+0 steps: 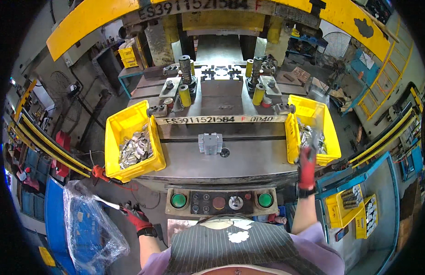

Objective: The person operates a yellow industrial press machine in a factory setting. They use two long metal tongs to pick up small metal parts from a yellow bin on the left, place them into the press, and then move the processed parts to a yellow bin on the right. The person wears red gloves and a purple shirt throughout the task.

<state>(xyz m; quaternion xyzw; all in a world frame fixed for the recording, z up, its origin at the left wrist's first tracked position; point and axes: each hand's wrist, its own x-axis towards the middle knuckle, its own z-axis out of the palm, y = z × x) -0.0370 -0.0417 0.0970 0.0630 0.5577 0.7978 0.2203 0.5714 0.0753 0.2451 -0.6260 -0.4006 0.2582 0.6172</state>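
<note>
Here, at right of centre, the red-gloved right hand [307, 166] reaches over the right yellow bin [331, 130], fingers grasping a blurred metal part [314, 139]. At lower left, the left hand [135, 216] hangs loosely curled, holding nothing, beside a plastic-wrapped blue container [86, 224].

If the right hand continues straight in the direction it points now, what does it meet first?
Most likely the metal parts in the right yellow bin: the right hand reaches up over its near rim. Depth is unclear, and motion blur hides the fingertips.
</note>
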